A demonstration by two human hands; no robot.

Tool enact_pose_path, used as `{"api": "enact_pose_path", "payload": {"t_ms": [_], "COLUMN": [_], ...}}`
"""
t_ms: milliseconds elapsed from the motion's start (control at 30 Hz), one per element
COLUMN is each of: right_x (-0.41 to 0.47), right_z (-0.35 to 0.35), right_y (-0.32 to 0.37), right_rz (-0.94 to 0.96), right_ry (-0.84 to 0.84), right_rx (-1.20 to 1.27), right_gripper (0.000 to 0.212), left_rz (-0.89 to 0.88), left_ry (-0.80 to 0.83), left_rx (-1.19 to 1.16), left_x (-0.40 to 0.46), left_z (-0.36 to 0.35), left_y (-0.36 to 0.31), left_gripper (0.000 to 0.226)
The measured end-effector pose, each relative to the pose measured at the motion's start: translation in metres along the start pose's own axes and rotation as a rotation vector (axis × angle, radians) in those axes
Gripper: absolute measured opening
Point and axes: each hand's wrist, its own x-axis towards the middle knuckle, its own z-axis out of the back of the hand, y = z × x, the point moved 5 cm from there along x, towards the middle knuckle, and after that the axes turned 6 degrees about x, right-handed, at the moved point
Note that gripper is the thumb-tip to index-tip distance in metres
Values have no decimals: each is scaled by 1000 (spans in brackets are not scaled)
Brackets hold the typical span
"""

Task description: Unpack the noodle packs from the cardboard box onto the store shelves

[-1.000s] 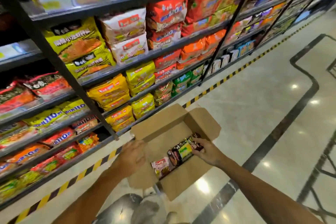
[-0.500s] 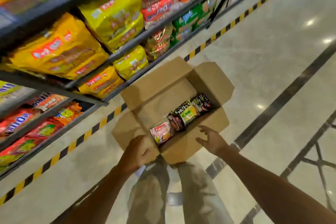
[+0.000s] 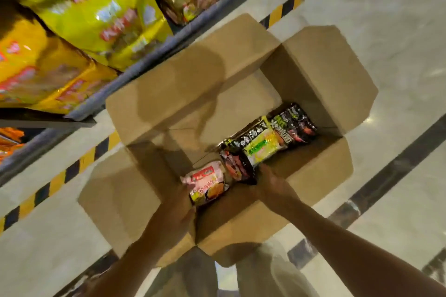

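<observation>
Noodle packs lie in a row along the near wall of the cardboard box (image 3: 241,60), and both my hands are down among them. My left hand (image 3: 176,210) comes over the box's near left corner, fingers touching the pink pack (image 3: 207,183); whether they have closed on it I cannot tell. My right hand (image 3: 272,183) reaches over the near wall with fingers fairly straight against the dark pack (image 3: 239,164), not yet gripping. Past these sit a green-and-yellow pack (image 3: 263,144) and a black pack (image 3: 293,123) toward the far right corner. Four packs remain, nothing lifted; the yellow bags (image 3: 96,19) fill the store shelves (image 3: 144,65) beyond the box's far edge.
</observation>
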Motion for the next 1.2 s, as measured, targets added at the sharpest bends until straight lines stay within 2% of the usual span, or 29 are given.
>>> {"api": "enact_pose_path", "payload": {"t_ms": [167, 333, 433, 533, 600, 667, 733, 867, 1000, 1067, 1200], "right_x": [84, 124, 136, 140, 139, 133, 121, 100, 96, 99, 107], "right_z": [-30, -73, -88, -86, -82, -75, -59, -25, -15, -17, -26], "right_y": [-24, -42, -46, -46, -44, -41, -37, -27, -29, -33, -43], "right_rz": [-44, -110, -107, -112, -119, -124, -99, 44, 133, 151, 133], "right_ry": [11, 68, 23, -30, -34, -24, -37, -128, -161, -146, -131], "right_rx": [-74, -152, -270, -216, -160, -144, -118, -8, 90, 140, 154], "right_gripper": [82, 67, 70, 76, 64, 50, 49, 33, 16, 14, 14], "left_rz": [-12, 37, 65, 86, 115, 181, 271, 423, 687, 796, 902], "left_ry": [10, 22, 42, 29, 20, 12, -12, -81, -131, -110, -136], "left_rx": [-63, -62, -56, -74, -107, -163, -226, -277, -491, -593, -746], "left_x": [61, 83, 89, 93, 96, 98, 97, 108, 132, 142, 142], "left_z": [-40, -73, -88, -93, -97, -102, -104, -106, -123, -136, -175], "left_y": [18, 44, 55, 57, 57, 62, 62, 65, 77, 77, 85], "left_gripper": [49, 47, 51, 51, 51, 49, 50, 60, 67, 72, 87]}}
